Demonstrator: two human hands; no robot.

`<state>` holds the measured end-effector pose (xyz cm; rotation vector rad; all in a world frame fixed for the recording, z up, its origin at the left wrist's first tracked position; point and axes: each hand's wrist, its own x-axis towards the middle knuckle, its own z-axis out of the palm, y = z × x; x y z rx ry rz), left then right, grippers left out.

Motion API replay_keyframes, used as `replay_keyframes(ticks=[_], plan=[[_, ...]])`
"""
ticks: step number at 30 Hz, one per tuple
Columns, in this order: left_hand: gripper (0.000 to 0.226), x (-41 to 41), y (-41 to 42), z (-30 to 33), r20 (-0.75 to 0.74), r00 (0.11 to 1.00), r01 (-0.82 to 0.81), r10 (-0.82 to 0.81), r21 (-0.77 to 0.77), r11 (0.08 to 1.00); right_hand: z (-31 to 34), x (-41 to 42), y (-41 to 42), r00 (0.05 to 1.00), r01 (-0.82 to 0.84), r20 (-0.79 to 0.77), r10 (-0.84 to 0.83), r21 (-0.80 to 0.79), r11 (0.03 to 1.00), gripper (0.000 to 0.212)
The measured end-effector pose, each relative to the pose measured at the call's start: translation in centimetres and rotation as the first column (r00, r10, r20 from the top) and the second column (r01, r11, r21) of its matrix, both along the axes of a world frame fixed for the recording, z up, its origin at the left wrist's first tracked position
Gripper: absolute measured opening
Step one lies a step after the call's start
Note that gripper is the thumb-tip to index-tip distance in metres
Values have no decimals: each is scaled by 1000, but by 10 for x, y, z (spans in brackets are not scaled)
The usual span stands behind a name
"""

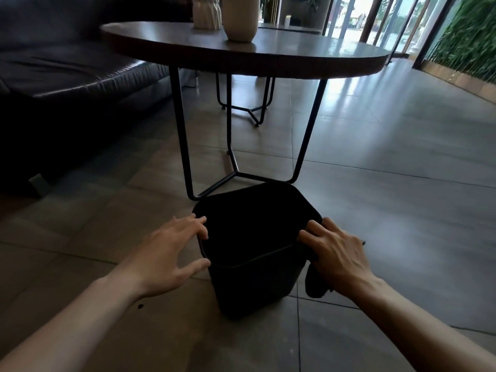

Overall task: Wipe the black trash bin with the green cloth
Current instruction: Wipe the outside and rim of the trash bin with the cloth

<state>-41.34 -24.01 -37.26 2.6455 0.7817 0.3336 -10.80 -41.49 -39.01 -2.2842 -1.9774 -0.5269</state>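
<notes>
The black trash bin stands upright on the tiled floor just in front of me, its open top facing up. My left hand rests on the bin's left rim with fingers spread, fingertips touching the edge. My right hand is closed on a dark cloth pressed against the bin's right rim; the cloth hangs down beside the bin's right wall and looks almost black in this dim light. Most of the cloth is hidden under my hand.
A round wooden table on thin black metal legs stands right behind the bin, with two pale vases on top. A dark leather sofa fills the left. Glass doors and a green plant wall lie far right.
</notes>
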Motion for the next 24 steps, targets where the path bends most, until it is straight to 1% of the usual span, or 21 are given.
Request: replay_keyframes(ticks=[2, 4, 6, 8, 10, 12, 14, 16, 18, 19, 22, 24], plan=[[63, 12, -5, -3, -18, 998, -64, 63, -9, 998, -1, -1, -4, 1000, 25, 2, -25, 7, 1000, 32], [89, 25, -9, -6, -38, 992, -126, 124, -53, 991, -3, -7, -8, 1000, 28, -3, -28, 2, 1000, 30], [106, 38, -14, -10, -78, 986, -155, 149, -71, 985, -5, -14, -10, 999, 34, -10, -34, -19, 999, 30], [115, 46, -18, -14, -110, 982, -159, 151, -66, 985, -6, -14, -17, 999, 28, -25, -29, -28, 999, 36], [120, 50, -19, -17, -132, 980, -157, 148, -66, 985, -5, -7, -26, 998, 4, -67, -5, -8, 1000, 54], [124, 49, -18, -19, -153, 978, -155, 144, -65, 986, 0, 3, -34, 989, 17, -148, -13, 32, 999, 72], [128, 47, -17, -20, -167, 974, -165, 152, -66, 984, 10, 14, -33, 970, 76, -240, -48, 109, 991, 78], [133, 46, -17, -20, -176, 970, -181, 168, -60, 982, 21, 25, -23, 943, 110, -331, -39, 199, 974, 73], [136, 47, -17, -20, -187, 965, -196, 183, -52, 979, 26, 31, -9, 915, 119, -403, -11, 244, 963, 58], [138, 47, -18, -19, -195, 963, -201, 187, -51, 978, 26, 32, -2, 906, 118, -424, -7, 237, 964, 50], [144, 49, -19, -18, -206, 960, -203, 188, -53, 978, 11, 26, 10, 893, 68, -450, -11, 111, 991, 35], [146, 51, -18, -18, -202, 961, -204, 188, -62, 977, 2, 23, 11, 899, 46, -438, -27, 32, 998, 34]])
